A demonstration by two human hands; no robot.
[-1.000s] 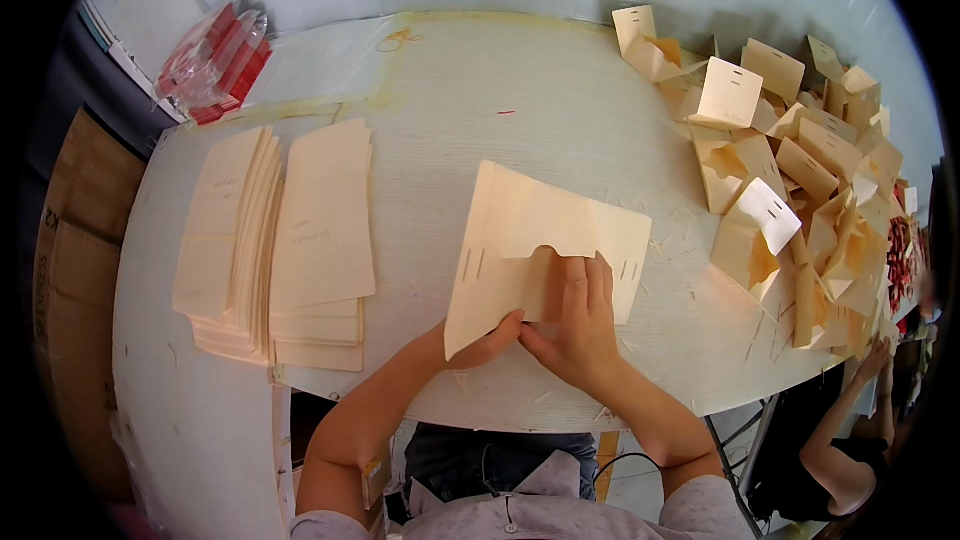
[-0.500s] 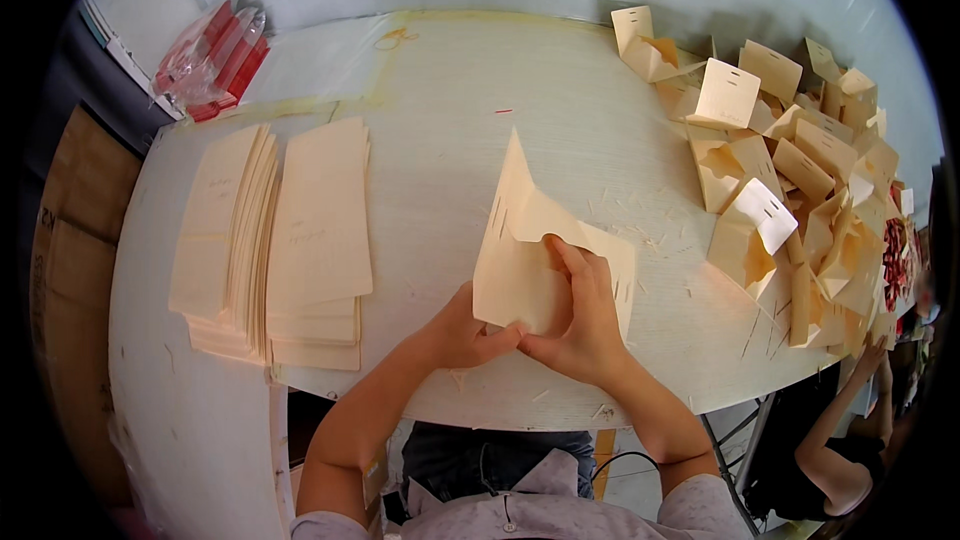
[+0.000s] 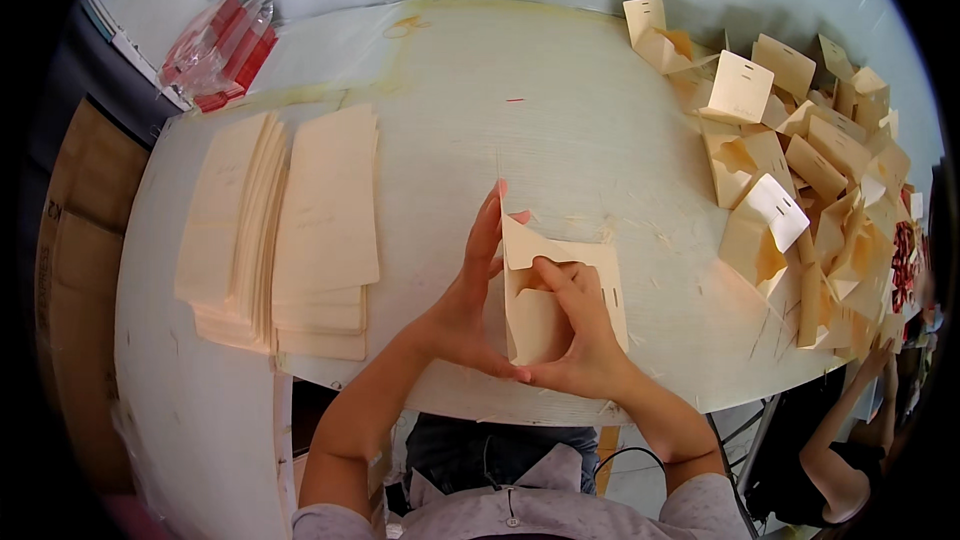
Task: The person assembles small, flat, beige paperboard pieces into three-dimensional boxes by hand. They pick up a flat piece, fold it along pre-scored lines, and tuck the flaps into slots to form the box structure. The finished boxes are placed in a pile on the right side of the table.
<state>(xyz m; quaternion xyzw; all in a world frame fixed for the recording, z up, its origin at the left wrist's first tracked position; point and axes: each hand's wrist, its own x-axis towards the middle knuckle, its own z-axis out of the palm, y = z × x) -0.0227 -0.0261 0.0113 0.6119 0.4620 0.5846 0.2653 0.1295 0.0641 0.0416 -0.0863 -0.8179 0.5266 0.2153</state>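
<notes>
Cream card [image 3: 533, 328] sits half-folded near the counter's [image 3: 440, 160] front edge; your left hand [image 3: 466, 308], spread wide, holds its left side, your right hand [image 3: 578, 332] grips inside. Ideally, crease evenly, corners square.

The cream cardboard piece with slotted panels and a curved cut-out [image 3: 540, 332], earlier splayed broadly toward ten and two o'clock, has drawn in narrower, its nine-o'clock panel now upright and seen almost edge-on instead of showing its broad slotted face. The bare left hand [image 3: 468, 302] has gone from the piece's seven-o'clock corner to its nine-o'clock side, its fingers now stretched toward twelve along that panel. The bare right hand's [image 3: 592, 342] index finger, extended half a second ago, is now bent at the cut-out, knuckle toward twelve.
</notes>
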